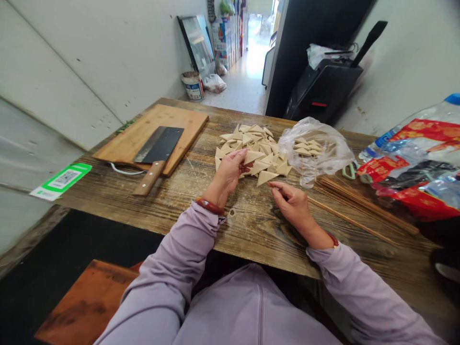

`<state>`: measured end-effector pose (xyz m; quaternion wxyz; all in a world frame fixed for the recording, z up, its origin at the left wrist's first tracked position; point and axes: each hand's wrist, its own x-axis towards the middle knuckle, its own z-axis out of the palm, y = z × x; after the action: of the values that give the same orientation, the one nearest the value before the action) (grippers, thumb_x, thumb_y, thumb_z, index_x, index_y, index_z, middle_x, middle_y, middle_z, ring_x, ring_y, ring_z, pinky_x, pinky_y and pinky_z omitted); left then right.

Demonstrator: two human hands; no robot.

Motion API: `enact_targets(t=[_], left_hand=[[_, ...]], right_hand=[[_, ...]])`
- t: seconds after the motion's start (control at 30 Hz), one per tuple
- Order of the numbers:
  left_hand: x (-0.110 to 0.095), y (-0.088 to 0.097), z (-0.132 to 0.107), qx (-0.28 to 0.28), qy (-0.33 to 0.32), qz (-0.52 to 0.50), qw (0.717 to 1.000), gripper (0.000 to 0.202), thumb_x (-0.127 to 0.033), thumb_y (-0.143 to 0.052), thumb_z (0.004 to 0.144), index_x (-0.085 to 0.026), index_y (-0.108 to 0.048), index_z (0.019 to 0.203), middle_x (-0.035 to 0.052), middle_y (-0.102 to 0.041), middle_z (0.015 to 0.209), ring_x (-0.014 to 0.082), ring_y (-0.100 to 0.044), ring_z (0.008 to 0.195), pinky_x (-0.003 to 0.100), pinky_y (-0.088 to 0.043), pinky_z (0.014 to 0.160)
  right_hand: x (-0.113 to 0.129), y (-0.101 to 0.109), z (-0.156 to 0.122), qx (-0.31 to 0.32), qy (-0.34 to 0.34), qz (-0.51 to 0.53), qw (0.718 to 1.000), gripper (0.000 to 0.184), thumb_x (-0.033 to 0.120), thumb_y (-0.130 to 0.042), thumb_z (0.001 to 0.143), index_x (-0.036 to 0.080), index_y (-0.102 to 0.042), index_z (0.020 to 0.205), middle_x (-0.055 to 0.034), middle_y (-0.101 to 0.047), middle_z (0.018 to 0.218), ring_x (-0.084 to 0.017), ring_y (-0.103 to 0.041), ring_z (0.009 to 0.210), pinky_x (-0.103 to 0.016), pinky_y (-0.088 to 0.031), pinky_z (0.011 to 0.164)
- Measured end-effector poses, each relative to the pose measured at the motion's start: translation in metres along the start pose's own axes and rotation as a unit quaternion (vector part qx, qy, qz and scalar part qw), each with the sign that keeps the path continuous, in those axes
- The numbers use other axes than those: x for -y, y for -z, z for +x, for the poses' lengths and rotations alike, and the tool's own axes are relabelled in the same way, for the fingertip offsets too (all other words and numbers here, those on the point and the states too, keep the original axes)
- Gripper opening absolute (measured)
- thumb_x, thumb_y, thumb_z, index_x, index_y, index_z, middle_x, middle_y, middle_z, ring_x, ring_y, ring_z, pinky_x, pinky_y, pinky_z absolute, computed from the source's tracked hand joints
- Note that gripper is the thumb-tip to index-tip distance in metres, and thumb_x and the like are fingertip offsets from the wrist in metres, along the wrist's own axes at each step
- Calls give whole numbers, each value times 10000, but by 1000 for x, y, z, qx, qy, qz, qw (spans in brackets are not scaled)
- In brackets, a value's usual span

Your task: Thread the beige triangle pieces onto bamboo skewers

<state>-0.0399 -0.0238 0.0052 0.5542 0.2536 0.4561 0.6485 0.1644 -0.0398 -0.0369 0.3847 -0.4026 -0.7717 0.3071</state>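
Left hand [230,170]: we see it pinching one triangle [253,155] at the edge of the pile [251,136].
Right hand [293,203]: fingers narrow over skewer [345,218]; hold unclear to us.

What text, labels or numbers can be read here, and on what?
No text can be read.
On the green sticker: a QR code, print too small.
On the red labels, right: gold print, blurred.
On the bucket: blurred.
On the boxes, hallway: too small.
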Motion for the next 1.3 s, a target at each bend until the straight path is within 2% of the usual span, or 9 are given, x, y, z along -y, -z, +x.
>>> enact_targets(t=[0.13, 0.27, 0.47, 0.63, 1.03, 1.3], left_hand=[[5, 2, 2, 25, 11, 8, 1000, 252, -346, -793, 770, -138, -652, 766, -10, -630, 646, 56, -553, 525, 175, -422, 514], [7, 0, 1, 13, -4, -10, 1000, 238, -302, -828, 728, -140, -654, 734, -23, -612, 629, 46, -532, 535, 163, -388, 513], [6, -3, 1, -11, -29, -29, 999, 194, -266, -824, 718, -138, -679, 719, -15, -637, 652, 51, -536, 577, 166, -381, 542], [9, -3, 1, -3, -48, -12, 999, 229, -289, -811, 731, -139, -652, 662, -22, -586, 605, 56, -494, 559, 184, -371, 538], [10, -5, 0, -9, -64, -9, 998, 178, -230, -781, 741, -140, -667, 638, -21, -570, 600, 60, -467, 569, 193, -368, 558], [14, 1, 7, -12, -65, 9, 998, 144, -252, -755, 761, -157, -675, 688, -27, -587, 596, 65, -490, 557, 193, -374, 553]], right_hand=[[-1, -1, 0, -12, 12, -6, 1000, 283, 333, -552, 897, 202, -759, 1039, -83, -789, 932, -202, -723, 747, -321, -558, 712], [-1, -1, 0, -10, 11, 1, 1000, 270, 345, -567, 895, 216, -761, 1031, -84, -790, 970, -208, -726, 783, -323, -559, 723], [3, 0, 0, 16, 0, 7, 1000, 264, 356, -554, 901, 193, -752, 961, -51, -760, 767, -167, -655, 588, -289, -506, 599], [4, -2, -2, -6, 2, -3, 1000, 253, 355, -541, 903, 192, -734, 913, -41, -729, 715, -159, -636, 584, -272, -468, 566], [5, -6, 2, -16, 12, -15, 1000, 252, 365, -530, 913, 200, -714, 863, -26, -693, 672, -155, -605, 565, -276, -445, 572], [6, -5, 4, -16, 13, -11, 1000, 244, 363, -540, 912, 200, -714, 860, -36, -715, 725, -165, -638, 624, -279, -470, 619]])
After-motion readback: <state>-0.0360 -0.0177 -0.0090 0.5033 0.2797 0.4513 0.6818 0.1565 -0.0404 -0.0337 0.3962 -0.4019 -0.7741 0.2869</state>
